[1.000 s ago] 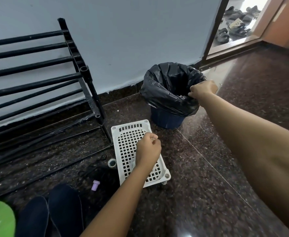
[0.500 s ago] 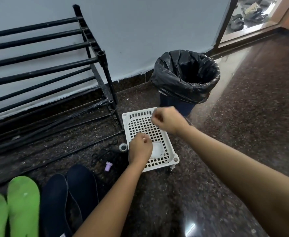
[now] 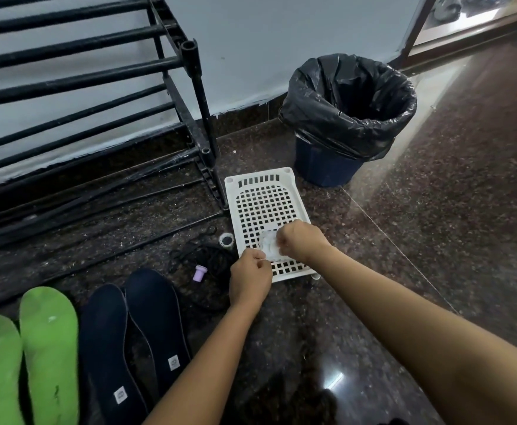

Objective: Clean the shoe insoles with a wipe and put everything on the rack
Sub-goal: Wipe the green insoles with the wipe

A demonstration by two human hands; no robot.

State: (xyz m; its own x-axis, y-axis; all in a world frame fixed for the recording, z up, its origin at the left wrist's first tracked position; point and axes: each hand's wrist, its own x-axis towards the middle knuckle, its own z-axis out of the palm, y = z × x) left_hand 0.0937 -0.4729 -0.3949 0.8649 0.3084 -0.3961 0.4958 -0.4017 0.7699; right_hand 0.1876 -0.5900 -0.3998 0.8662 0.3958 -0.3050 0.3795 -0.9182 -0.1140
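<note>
Item: floor scene, head view, insole cleaning under way. Left hand (image 3: 250,279), at 6 o'clock of the white basket tray (image 3: 263,207), is closed in a fist, pinching what appears to be an edge of the wipe (image 3: 270,246); the blur makes that contact uncertain. Right hand (image 3: 301,242), over the near end of the tray, has its grip curled shut on the same crumpled white wipe, which sits between the two hands just above the tray's grid. Two green insoles (image 3: 27,357) lie on the floor at 8 o'clock of the hands, side by side; two dark blue insoles (image 3: 134,332) lie just beside them toward the hands, touching or slightly overlapping one another. The black rack (image 3: 97,78) stands at 10 o'clock against the wall, no insoles or other items visible on its bars. A bin with black liner (image 3: 349,111) stands at 1 o'clock, just beyond the tray. Small items near the tray's left edge: a lilac cap (image 3: 200,273), a tangle of black cord (image 3: 208,256). Progress, judged: early. The wipe is being readied, probably unfolded; no insole is in hand or being wiped now, and whether any is already clean cannot be told. All four remain to be racked, along with the tray and loose items.
</note>
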